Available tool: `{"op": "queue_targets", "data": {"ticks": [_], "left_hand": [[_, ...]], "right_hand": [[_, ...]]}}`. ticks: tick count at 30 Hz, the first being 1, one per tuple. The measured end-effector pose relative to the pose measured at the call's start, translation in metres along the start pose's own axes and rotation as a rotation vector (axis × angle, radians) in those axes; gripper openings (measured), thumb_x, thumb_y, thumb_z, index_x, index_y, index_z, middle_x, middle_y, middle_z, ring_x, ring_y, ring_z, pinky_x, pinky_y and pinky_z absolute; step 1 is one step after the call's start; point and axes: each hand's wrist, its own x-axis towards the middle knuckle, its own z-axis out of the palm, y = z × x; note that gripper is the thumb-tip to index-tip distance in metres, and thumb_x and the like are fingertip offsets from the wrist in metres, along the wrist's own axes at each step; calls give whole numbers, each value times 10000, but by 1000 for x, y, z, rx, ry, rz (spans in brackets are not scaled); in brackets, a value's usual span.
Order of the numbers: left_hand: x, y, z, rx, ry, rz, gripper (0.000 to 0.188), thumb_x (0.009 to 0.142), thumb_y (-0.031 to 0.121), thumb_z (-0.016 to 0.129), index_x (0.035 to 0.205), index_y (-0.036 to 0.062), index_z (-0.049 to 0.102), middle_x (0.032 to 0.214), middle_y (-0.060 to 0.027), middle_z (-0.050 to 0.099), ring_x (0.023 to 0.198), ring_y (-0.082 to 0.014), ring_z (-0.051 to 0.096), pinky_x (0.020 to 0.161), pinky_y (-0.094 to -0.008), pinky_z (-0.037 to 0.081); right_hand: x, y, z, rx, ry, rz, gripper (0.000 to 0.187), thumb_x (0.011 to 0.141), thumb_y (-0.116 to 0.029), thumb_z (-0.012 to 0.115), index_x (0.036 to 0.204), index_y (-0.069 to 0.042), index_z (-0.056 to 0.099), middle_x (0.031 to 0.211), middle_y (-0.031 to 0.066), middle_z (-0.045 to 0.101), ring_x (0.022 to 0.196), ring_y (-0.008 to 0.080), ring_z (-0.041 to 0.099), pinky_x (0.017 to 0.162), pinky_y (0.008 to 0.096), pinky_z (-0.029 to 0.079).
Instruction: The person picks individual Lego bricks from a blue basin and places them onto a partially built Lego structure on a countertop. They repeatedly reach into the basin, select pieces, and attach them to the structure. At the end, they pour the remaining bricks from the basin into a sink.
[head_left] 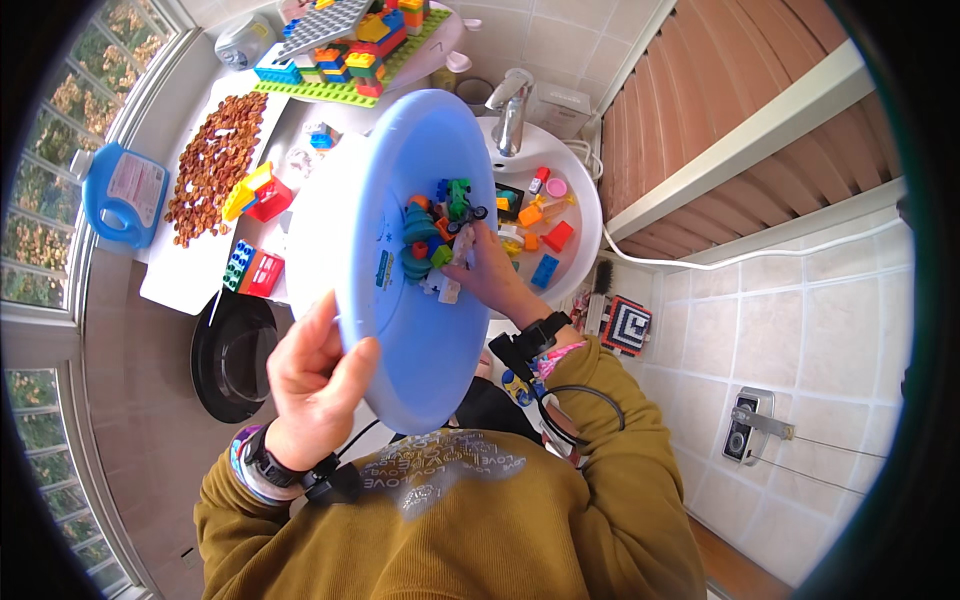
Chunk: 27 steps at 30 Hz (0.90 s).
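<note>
A blue plastic basin [425, 350] is tilted on its side in front of me, its inside facing right toward the sink. At its near left rim, my left hand [315, 380] grips the edge between thumb and fingers. My right hand [490, 275] reaches inside, its thumb and fingers bent around a whitish piece that I cannot make out. Small toys cluster by those fingers: a green toy vehicle [459, 198] with dark wheels, teal rounded pieces [416, 228] and a lime block [441, 256]. The white sink [578, 232] beyond holds an orange-red block [558, 236] and a blue brick [545, 270].
A chrome faucet [511, 105] rises behind the sink. On the left counter are a brick-built model [365, 65], a white board with brown pieces [215, 160], toy bricks [252, 270] and a blue detergent jug [125, 195]. A black basin [232, 355] sits below.
</note>
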Motion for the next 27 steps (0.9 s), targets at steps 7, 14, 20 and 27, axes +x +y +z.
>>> {"op": "queue_targets", "data": {"ticks": [7, 14, 20, 27], "left_hand": [[-4, 11, 2, 93, -135, 46, 530, 962, -50, 574, 1465, -87, 414, 877, -9, 657, 726, -20, 564, 633, -176, 430], [7, 23, 17, 348, -233, 142, 519, 909, -47, 630, 1413, -63, 505, 687, 45, 559, 598, -2, 482, 542, -186, 384], [19, 27, 34, 478, -298, 264, 520, 885, -56, 646, 1390, -73, 522, 660, 20, 550, 561, -19, 482, 513, -195, 378], [17, 36, 26, 176, -217, 41, 515, 971, -70, 530, 1467, -103, 392, 1085, -95, 698, 915, -86, 648, 801, -205, 490]], "right_hand": [[4, 2, 27, 87, 98, -82, 757, 783, -138, 832, 1381, 12, 393, 1298, 218, 559, 1217, 341, 565, 1020, 422, 468], [19, 10, 50, 234, 147, -43, 874, 783, -174, 843, 1447, 8, 305, 1347, 276, 475, 1260, 420, 505, 1021, 453, 467], [32, 7, 43, 337, 198, -116, 842, 792, -166, 834, 1428, 13, 311, 1312, 272, 484, 1218, 421, 523, 1011, 457, 472], [11, -17, 11, 70, 211, -18, 880, 798, -160, 823, 1470, 1, 279, 1300, 293, 474, 1216, 443, 525, 1001, 456, 484]]}}
